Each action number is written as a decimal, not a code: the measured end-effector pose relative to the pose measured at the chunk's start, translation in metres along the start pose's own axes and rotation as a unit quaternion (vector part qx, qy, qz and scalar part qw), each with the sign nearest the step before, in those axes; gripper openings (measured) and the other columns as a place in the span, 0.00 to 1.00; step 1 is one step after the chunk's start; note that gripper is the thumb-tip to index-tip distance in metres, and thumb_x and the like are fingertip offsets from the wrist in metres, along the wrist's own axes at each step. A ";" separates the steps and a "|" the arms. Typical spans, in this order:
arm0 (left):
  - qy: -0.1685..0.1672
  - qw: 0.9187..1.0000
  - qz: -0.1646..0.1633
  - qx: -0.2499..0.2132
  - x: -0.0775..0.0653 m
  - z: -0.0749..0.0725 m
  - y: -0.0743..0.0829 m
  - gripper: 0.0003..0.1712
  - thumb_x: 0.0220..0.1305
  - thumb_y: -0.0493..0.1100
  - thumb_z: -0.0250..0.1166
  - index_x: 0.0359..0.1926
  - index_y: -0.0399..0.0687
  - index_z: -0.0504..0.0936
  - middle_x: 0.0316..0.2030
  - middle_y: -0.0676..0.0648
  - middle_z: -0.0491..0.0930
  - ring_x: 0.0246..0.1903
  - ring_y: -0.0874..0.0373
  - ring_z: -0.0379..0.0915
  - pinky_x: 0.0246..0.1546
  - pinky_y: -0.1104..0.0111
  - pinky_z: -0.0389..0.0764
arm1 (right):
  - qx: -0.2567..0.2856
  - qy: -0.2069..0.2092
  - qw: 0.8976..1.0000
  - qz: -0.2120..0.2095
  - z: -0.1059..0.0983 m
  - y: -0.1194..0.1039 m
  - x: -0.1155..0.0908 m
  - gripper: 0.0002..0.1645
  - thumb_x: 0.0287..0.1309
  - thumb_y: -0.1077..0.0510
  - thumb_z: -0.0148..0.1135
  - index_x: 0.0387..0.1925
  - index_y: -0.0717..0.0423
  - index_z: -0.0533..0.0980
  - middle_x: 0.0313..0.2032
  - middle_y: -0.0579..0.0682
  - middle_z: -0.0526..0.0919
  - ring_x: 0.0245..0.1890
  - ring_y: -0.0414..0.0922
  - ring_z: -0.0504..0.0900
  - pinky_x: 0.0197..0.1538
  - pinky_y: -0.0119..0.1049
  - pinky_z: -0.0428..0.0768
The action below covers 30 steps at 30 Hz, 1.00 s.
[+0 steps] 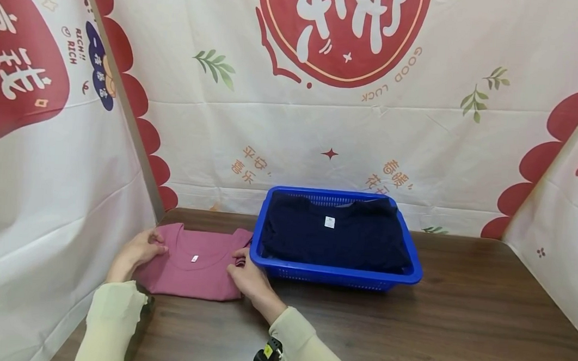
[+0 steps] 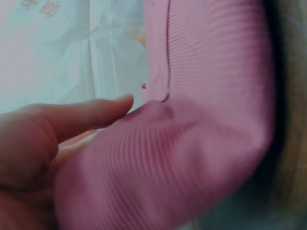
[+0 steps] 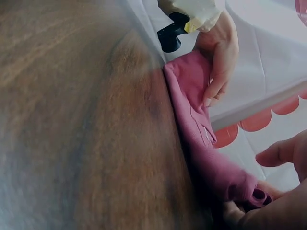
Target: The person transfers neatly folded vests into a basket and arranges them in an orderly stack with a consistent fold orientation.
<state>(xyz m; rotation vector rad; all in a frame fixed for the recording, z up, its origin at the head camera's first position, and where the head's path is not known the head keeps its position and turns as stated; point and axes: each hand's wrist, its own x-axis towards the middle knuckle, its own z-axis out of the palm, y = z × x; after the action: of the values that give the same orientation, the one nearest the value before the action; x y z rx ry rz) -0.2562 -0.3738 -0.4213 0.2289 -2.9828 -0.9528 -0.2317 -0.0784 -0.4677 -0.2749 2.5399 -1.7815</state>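
A folded pink T-shirt [image 1: 205,274] lies on the table left of the basket, its neckline toward the back and a small white label inside the collar. My left hand [image 1: 135,255] grips its left side; in the left wrist view the ribbed pink cloth bulges over the hand, hiding some fingers. At the opposite side my right hand [image 1: 256,285] holds the shirt's right edge beside the basket. The right wrist view shows that edge rolled between the fingers, with one finger [image 3: 276,155] extended off the cloth.
A blue plastic basket [image 1: 333,273] stands right of the shirt, close to my right hand. Inside lies a folded dark navy shirt [image 1: 335,243] with a white label. Printed white cloth walls [image 1: 198,143] enclose the brown wooden table [image 1: 458,320] behind and at the sides.
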 end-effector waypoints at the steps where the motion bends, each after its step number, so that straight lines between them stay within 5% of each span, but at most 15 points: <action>1: 0.005 1.000 -0.003 -0.004 0.000 0.000 -0.001 0.19 0.64 0.44 0.68 0.45 0.33 0.74 0.47 0.29 0.78 0.49 0.36 0.73 0.48 0.54 0.72 | 0.005 -0.004 1.000 -0.003 0.000 0.001 0.000 0.19 0.57 0.55 0.65 0.51 0.52 0.81 0.48 0.49 0.83 0.50 0.43 0.80 0.54 0.39 0.78; 6: 0.016 0.999 -0.025 -0.018 0.000 0.001 -0.005 0.19 0.61 0.45 0.72 0.37 0.35 0.74 0.41 0.32 0.77 0.44 0.40 0.72 0.40 0.61 0.70 | 0.028 -0.027 0.999 -0.005 0.001 0.004 0.000 0.18 0.57 0.52 0.69 0.48 0.52 0.81 0.39 0.45 0.81 0.38 0.37 0.76 0.43 0.30 0.74; 9: -0.002 1.000 -0.013 -0.021 0.001 0.002 -0.007 0.21 0.60 0.42 0.72 0.48 0.31 0.78 0.53 0.24 0.76 0.54 0.32 0.72 0.51 0.51 0.74 | 0.023 -0.027 0.999 0.002 0.000 0.004 0.000 0.15 0.56 0.55 0.70 0.45 0.53 0.81 0.36 0.46 0.79 0.35 0.37 0.74 0.39 0.30 0.73; 12: -0.024 0.999 0.005 -0.027 0.002 0.003 -0.006 0.28 0.62 0.39 0.69 0.61 0.32 0.78 0.67 0.22 0.68 0.66 0.26 0.63 0.65 0.38 0.66 | 0.014 -0.026 1.000 0.002 0.000 0.004 0.000 0.12 0.55 0.58 0.70 0.43 0.52 0.81 0.32 0.46 0.77 0.30 0.37 0.73 0.34 0.30 0.71; 17: -0.038 0.998 0.016 -0.055 0.003 0.004 -0.004 0.27 0.61 0.37 0.68 0.61 0.32 0.80 0.69 0.23 0.66 0.68 0.27 0.61 0.66 0.39 0.64 | 0.009 -0.033 0.999 -0.008 -0.001 0.006 0.001 0.17 0.53 0.65 0.65 0.45 0.52 0.83 0.30 0.45 0.75 0.28 0.37 0.71 0.32 0.29 0.68; 24: -0.065 0.993 0.022 -0.098 0.004 0.008 -0.009 0.30 0.61 0.41 0.73 0.62 0.34 0.80 0.73 0.26 0.63 0.71 0.30 0.58 0.67 0.42 0.61 | -0.012 -0.039 0.999 0.004 0.000 0.011 0.002 0.32 0.55 0.65 0.62 0.64 0.54 0.77 0.54 0.57 0.80 0.53 0.48 0.77 0.57 0.41 0.76; 30: -0.073 0.992 -0.001 -0.104 0.006 0.008 -0.011 0.36 0.59 0.38 0.69 0.69 0.33 0.74 0.75 0.24 0.56 0.74 0.28 0.49 0.72 0.37 0.54 | 0.010 -0.043 0.999 0.030 0.001 0.012 0.003 0.34 0.64 0.61 0.56 0.72 0.53 0.71 0.74 0.59 0.69 0.77 0.56 0.64 0.77 0.55 0.63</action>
<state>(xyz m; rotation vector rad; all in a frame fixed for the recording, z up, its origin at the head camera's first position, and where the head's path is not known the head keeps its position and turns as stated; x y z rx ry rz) -0.2607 -0.3786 -0.4345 0.1684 -2.9773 -1.3249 -0.2358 -0.0756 -0.4791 -0.2657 2.4453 -1.7339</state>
